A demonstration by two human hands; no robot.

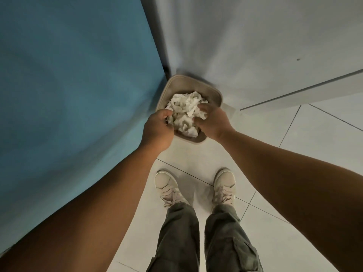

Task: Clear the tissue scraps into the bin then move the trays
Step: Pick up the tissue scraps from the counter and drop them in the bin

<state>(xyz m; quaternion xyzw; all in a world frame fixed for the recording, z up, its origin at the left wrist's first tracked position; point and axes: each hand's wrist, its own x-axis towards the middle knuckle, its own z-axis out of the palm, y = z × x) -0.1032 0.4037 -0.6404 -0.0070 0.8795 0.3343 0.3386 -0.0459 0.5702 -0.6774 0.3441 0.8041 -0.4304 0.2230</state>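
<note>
A beige bin point(213, 94) with rounded corners stands on the floor in a corner, seen from above. A bundle of crumpled white tissue scraps point(185, 112) is directly over its opening. My left hand point(157, 130) grips the bundle's left side and my right hand point(212, 122) grips its right side, fingers curled into the paper. I cannot tell whether the scraps rest in the bin or hang just above it. No trays are in view.
A blue surface point(68, 85) fills the left side, right up against the bin. A white wall point(255, 46) rises behind the bin. My two feet in pale sneakers point(225, 183) stand on white floor tiles point(294, 146) just short of the bin.
</note>
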